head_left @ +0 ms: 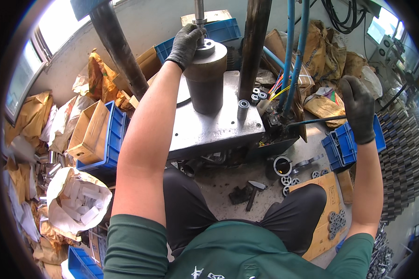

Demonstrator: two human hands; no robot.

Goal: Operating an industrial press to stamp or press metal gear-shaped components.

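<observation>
My left hand (186, 45), in a dark grey glove, is closed around an upright metal shaft (200, 43) under the thin press rod (199, 10). The shaft stands over a ring (205, 51) on top of a thick steel cylinder (206, 88). That cylinder rests on a metal press table (219, 128). Off to the right, my right hand (358, 104), gloved too, is raised with its fingers curled. A teal lever bar (316, 122) reaches toward its wrist. Whatever the right fingers hold, if anything, is hidden.
Several small bearings (260, 96) and a short cylinder (243, 109) stand at the table's right. Dark posts (255, 46) flank the cylinder. A hammer (254, 193) lies on the floor. Blue bins (337, 146), a sack of white pieces (81, 200) and stacked metal parts (405, 162) surround me.
</observation>
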